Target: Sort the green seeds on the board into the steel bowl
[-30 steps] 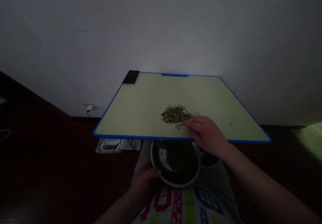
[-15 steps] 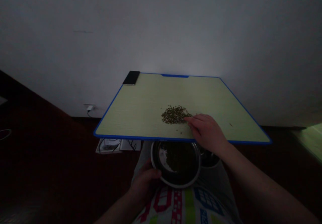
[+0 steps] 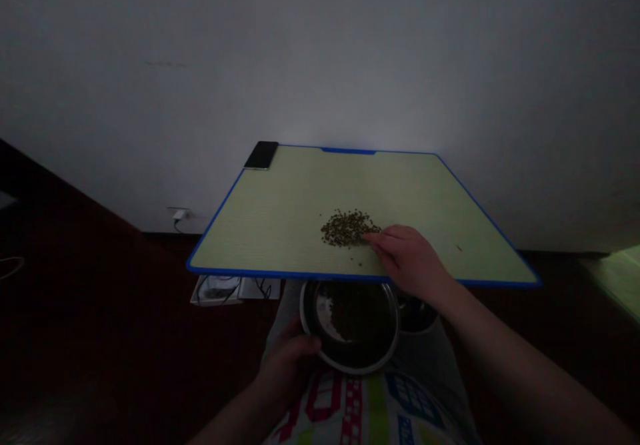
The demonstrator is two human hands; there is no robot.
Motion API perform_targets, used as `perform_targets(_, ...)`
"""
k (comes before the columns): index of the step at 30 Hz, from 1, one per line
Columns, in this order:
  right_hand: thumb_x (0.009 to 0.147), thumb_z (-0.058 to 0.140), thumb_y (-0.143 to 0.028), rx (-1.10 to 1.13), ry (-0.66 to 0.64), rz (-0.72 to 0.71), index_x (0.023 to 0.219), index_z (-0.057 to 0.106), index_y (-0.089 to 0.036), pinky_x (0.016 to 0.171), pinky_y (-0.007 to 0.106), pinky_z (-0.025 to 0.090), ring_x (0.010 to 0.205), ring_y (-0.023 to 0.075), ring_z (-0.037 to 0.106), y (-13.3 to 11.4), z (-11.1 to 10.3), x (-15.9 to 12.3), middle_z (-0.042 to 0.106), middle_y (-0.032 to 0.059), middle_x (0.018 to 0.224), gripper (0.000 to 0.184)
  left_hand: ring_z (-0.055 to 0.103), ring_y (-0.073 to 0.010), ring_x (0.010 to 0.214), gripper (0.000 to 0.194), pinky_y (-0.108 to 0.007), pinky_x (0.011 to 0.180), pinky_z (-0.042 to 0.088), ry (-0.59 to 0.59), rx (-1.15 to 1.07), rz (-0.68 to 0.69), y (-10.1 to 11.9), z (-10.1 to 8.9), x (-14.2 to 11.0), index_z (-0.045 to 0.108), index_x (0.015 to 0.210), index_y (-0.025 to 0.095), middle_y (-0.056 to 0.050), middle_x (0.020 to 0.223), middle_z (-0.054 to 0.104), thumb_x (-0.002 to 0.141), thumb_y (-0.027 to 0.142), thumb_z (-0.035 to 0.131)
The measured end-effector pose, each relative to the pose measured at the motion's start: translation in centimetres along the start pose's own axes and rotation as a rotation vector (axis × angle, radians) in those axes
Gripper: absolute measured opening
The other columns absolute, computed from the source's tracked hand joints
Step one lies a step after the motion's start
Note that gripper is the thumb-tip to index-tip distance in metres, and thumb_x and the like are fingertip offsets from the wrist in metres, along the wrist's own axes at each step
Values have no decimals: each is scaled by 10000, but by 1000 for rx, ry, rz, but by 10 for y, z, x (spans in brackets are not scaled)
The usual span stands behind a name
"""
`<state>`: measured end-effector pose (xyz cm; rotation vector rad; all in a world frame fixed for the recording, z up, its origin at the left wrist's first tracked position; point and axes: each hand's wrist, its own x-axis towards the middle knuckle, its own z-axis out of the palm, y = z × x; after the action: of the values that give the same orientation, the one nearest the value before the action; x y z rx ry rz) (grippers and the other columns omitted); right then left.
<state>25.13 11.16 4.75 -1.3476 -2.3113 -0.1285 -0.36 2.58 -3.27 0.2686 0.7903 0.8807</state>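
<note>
A pile of small brown dried pieces (image 3: 345, 227), like seeds or peppercorns, lies on the pale table (image 3: 280, 198) near its front. My right hand (image 3: 407, 258) rests at the pile's right edge with thumb and fingertips drawn together among the pieces. Whatever is between those fingertips is too small to make out. Below the table's front edge, over my lap, my left hand (image 3: 293, 358) grips the left rim of a round metal bowl (image 3: 350, 367). Dark greenish contents (image 3: 363, 311) cover much of the bowl's bottom, leaving bare metal on the left.
A phone (image 3: 262, 155) lies at the table's far left corner. Another dark pot or bowl (image 3: 417, 315) is partly hidden under my right wrist. Beneath the table's left side sits a white box with cables (image 3: 219, 290). A charger (image 3: 180, 215) is plugged into the wall.
My right fingertips have shifted slightly left along the pile's near edge. The bowl and my left hand have stayed in place.
</note>
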Motion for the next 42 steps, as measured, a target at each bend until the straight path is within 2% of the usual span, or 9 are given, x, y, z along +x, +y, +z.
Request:
perform_targets(10, 989, 502, -154, 28, 4, -21, 1151, 761, -145, 769, 371, 497, 816, 225, 663, -5, 1, -2, 761, 106, 892, 306, 766, -362, 1033, 643, -466, 952, 582, 7, -6, -14, 2, 4, -2, 752, 1148, 215, -81, 943, 854, 513, 109, 762)
perform_targets(17, 978, 495, -148, -13, -1, 45, 1161, 760, -160, 779, 373, 491, 820, 228, 662, -8, 1, 0, 759, 95, 884, 321, 766, -369, 1025, 781, -476, 944, 583, 9, 11, 6, 1, 2, -2, 690, 1283, 221, -80, 937, 852, 512, 103, 738)
perform_targets(22, 972, 492, -145, -38, -7, 88, 1157, 759, -188, 791, 366, 495, 833, 223, 666, -8, 0, -1, 764, 89, 914, 328, 759, -372, 1043, 783, -466, 935, 584, -18, 15, 10, 2, 1, -2, 677, 1301, 226, -89, 986, 848, 530, 106, 743)
perform_targets(29, 972, 495, -145, -50, 1, 93, 1158, 766, -173, 771, 362, 494, 815, 221, 660, -5, 2, 3, 755, 94, 878, 329, 765, -359, 1016, 789, -451, 922, 587, -43, 17, 14, 1, 2, -2, 661, 1321, 206, -83, 901, 846, 541, 111, 733)
perform_targets(35, 962, 511, -136, -17, -5, 62, 1157, 764, -161, 773, 368, 497, 820, 227, 669, -3, 3, 3, 766, 103, 911, 320, 777, -342, 981, 786, -449, 912, 597, -40, 14, 19, 2, 3, -2, 670, 1315, 219, -68, 914, 851, 541, 93, 728)
perform_targets(42, 982, 487, -158, -13, -6, 36, 1151, 759, -164, 757, 364, 495, 796, 222, 659, -7, -3, -2, 748, 90, 848, 321, 767, -368, 1027, 760, -475, 948, 581, -47, -7, -3, 0, -2, 0, 684, 1295, 228, -78, 909, 851, 548, 93, 738)
